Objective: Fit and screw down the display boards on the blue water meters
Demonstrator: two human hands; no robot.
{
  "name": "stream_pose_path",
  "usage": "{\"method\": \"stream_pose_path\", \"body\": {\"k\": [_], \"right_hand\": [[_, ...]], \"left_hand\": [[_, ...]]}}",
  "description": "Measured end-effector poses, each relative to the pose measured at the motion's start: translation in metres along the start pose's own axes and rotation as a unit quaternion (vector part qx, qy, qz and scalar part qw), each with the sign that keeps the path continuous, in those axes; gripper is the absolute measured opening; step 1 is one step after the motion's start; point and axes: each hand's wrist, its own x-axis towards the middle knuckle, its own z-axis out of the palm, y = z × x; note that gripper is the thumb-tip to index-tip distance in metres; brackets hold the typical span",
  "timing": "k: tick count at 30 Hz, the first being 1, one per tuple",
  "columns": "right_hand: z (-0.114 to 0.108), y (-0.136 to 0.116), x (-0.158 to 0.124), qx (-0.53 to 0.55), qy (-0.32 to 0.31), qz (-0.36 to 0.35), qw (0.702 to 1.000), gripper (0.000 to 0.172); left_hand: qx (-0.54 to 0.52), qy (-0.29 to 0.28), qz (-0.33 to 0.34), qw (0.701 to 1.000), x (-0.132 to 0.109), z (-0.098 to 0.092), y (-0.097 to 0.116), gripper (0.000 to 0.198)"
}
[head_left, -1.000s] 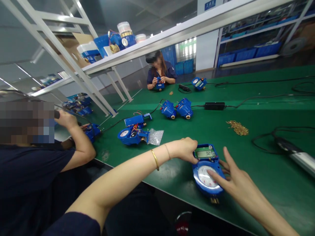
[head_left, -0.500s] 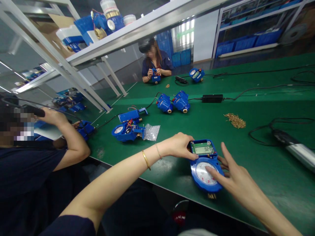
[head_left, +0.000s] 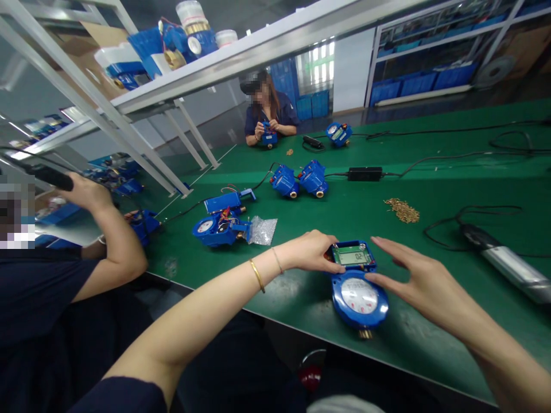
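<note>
A blue water meter (head_left: 359, 295) lies on the green table in front of me, its round white dial toward me and a brass fitting at its near end. Above the dial, a small display (head_left: 350, 257) on a green circuit board sits in an uncovered housing and seems to read 0.2. My left hand (head_left: 316, 252) grips the housing's left side, thumb on its near edge. On the other side, my right hand (head_left: 419, 278) is open, fingers stretched and thumb apart, its fingertips close to the meter's right edge. Whether they touch it, I cannot tell.
Small brass screws (head_left: 402, 210) lie in a pile beyond my right hand. A corded electric screwdriver (head_left: 503, 261) rests at the right. Farther left are an opened blue meter (head_left: 219, 229) and a bubble-wrap bag (head_left: 262, 230). Co-workers sit at left and across the table.
My right hand has moved off the dial, up and to the right, with its fingers spread. My left hand stays on the meter. The view has shifted slightly.
</note>
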Motion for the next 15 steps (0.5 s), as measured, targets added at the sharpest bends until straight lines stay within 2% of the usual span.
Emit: {"method": "stream_pose_path", "body": {"k": [2, 4, 10, 15], "right_hand": [[-0.005, 0.003, 0.014, -0.048, -0.007, -0.068, 0.996, 0.064], [-0.008, 0.003, 0.025, -0.095, -0.043, -0.089, 0.99, 0.061], [-0.008, -0.009, 0.043, -0.24, -0.099, -0.125, 0.958, 0.073], [-0.014, -0.034, 0.05, -0.308, -0.163, -0.158, 0.924, 0.073]], "left_hand": [[-0.006, 0.005, -0.001, 1.0, -0.001, 0.001, 0.0, 0.046], [-0.011, 0.008, -0.004, 1.0, -0.002, 0.002, 0.001, 0.045], [0.0, 0.012, -0.002, 1.0, 0.0, 0.003, -0.002, 0.045], [-0.003, 0.007, 0.005, 1.0, 0.003, 0.003, -0.001, 0.044]]}}
